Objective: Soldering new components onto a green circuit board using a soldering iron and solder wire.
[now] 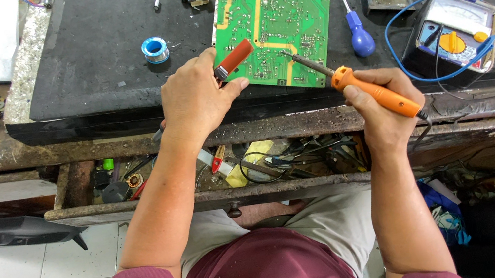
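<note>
Pinching red-handled tool (233,59) in left hand (194,98), steadying green circuit board (273,34) near workbench (107,21) front edge; right hand (383,106) fist-gripping orange soldering iron (359,83), angling tip onto board.

maroon short sleeves, bare forearms — pale shorts (lap)

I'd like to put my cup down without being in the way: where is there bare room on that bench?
The dark mat lies bare left of the green circuit board, apart from a solder spool. A narrower bare strip runs between the blue screwdriver and the multimeter. It is crowded around the left hand, the right hand with the soldering iron, and the open drawer.
</note>
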